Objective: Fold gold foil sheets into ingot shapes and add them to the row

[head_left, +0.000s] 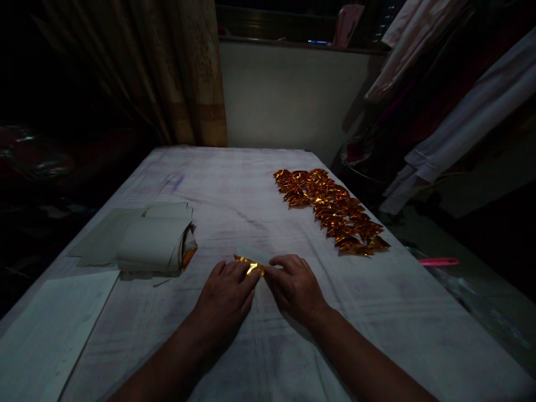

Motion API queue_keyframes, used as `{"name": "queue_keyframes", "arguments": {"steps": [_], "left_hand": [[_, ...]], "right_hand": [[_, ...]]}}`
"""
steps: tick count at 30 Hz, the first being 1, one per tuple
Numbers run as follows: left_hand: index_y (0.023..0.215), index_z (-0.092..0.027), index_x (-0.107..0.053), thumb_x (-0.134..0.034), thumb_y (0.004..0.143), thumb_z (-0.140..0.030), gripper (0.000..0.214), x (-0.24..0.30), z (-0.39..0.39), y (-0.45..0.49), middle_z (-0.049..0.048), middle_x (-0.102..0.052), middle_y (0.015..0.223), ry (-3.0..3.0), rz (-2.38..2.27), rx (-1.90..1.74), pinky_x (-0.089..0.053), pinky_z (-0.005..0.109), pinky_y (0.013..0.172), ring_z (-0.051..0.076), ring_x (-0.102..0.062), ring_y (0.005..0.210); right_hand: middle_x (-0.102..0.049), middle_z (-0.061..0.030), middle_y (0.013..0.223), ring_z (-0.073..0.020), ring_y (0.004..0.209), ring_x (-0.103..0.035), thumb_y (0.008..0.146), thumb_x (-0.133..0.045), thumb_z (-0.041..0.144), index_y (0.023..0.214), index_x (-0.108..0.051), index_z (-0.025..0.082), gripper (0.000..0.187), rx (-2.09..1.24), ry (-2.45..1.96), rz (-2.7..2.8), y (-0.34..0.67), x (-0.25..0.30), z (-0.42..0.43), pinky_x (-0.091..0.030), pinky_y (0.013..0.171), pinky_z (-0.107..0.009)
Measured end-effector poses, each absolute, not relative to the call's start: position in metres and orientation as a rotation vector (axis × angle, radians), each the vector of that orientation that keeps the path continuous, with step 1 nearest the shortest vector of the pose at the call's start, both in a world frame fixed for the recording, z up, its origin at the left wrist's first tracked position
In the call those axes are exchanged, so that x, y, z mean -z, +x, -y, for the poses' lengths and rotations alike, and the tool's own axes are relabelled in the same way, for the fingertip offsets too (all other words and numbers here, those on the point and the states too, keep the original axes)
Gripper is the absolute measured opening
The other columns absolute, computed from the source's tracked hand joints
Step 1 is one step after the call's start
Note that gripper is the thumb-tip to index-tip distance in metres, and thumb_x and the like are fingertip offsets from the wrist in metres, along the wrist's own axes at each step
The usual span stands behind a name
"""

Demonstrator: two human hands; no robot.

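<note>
A small piece of gold foil paper (250, 264) lies on the white cloth-covered table (234, 190), pinched between both hands. My left hand (226, 298) grips its left side with closed fingers. My right hand (293, 286) holds its right end, fingers curled. A stack of grey sheets with gold foil undersides (157, 243) sits to the left of my left hand. Several folded gold foil pieces (330, 209) lie in rows at the right side of the table.
A white sheet (50, 329) lies at the near left corner. Curtains (176, 72) hang behind the table, and clothes (452, 95) hang at the right. A pink object (438, 261) lies beyond the table's right edge. The room is dim.
</note>
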State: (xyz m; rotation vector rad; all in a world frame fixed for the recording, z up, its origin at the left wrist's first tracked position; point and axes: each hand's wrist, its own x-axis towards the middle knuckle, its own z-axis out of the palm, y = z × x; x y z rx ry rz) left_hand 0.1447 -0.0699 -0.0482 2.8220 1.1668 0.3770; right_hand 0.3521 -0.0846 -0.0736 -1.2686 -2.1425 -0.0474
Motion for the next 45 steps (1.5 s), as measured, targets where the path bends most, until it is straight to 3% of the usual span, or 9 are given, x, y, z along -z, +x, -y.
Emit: {"name": "queue_keyframes", "arguments": {"steps": [3,7,11,22,26,33,45], "left_hand": [[0.128,-0.023,-0.061,-0.057,0.091,-0.012,0.039,0.054,0.068,0.145,0.0082,-0.067,0.122,2.798,-1.152,-0.473,-0.049,0.048,0.096,0.028,-0.061,0.11],[0.124,-0.024,-0.064,-0.054,0.097,-0.017,0.029,0.061,0.061,0.138,0.007,-0.071,0.114,2.71,-1.087,-0.657,-0.053,0.043,0.091,0.024,-0.065,0.103],[0.123,-0.023,-0.063,-0.051,0.1,-0.02,0.026,0.064,0.052,0.123,0.0075,-0.069,0.12,2.587,-1.086,-0.774,-0.054,0.037,0.093,0.022,-0.064,0.109],[0.135,-0.021,-0.056,-0.054,0.098,-0.027,0.038,0.075,0.037,0.107,0.0093,-0.069,0.128,2.662,-1.203,-0.741,-0.05,0.046,0.103,0.026,-0.062,0.12],[0.129,-0.021,-0.064,-0.054,0.098,-0.028,0.033,0.077,0.031,0.107,0.0095,-0.068,0.132,2.701,-1.178,-0.698,-0.048,0.05,0.106,0.029,-0.058,0.127],[0.118,-0.023,-0.07,-0.057,0.098,-0.031,0.026,0.063,0.03,0.11,0.0075,-0.071,0.114,2.659,-1.132,-0.697,-0.051,0.043,0.094,0.024,-0.063,0.106],[0.109,-0.022,-0.068,-0.052,0.102,-0.038,0.024,0.055,0.036,0.115,0.0058,-0.068,0.1,2.734,-1.126,-0.655,-0.046,0.042,0.089,0.023,-0.059,0.093]], "right_hand": [[-0.07,-0.0076,0.098,-0.0214,0.088,-0.059,0.097,-0.053,0.016,0.107,-0.071,0.021,0.021,-0.02,-1.273,2.225,0.348,0.073,0.088,-0.046,0.077,-0.034],[-0.07,-0.0084,0.104,-0.0236,0.093,-0.059,0.089,-0.06,0.014,0.11,-0.07,0.019,0.024,-0.037,-1.41,2.222,0.34,0.071,0.094,-0.047,0.081,-0.036],[-0.07,-0.0086,0.106,-0.0243,0.094,-0.059,0.089,-0.062,0.017,0.111,-0.069,0.021,0.024,-0.056,-1.54,2.22,0.333,0.066,0.098,-0.045,0.08,-0.037],[-0.067,-0.0081,0.102,-0.0249,0.095,-0.058,0.09,-0.069,0.031,0.111,-0.071,0.022,0.023,-0.143,-1.69,2.25,0.326,0.053,0.09,-0.041,0.078,-0.036],[-0.068,-0.0072,0.1,-0.0245,0.094,-0.06,0.089,-0.072,0.034,0.104,-0.072,0.021,0.02,-0.166,-1.742,2.327,0.324,0.044,0.082,-0.041,0.076,-0.034],[-0.069,-0.0081,0.093,-0.0236,0.088,-0.061,0.091,-0.072,0.032,0.093,-0.072,0.018,0.014,-0.008,-1.705,2.352,0.32,0.054,0.075,-0.04,0.072,-0.034],[-0.068,-0.0064,0.097,-0.0238,0.089,-0.058,0.087,-0.075,0.033,0.097,-0.068,0.019,0.019,0.022,-1.546,2.294,0.328,0.066,0.077,-0.042,0.074,-0.035]]}}
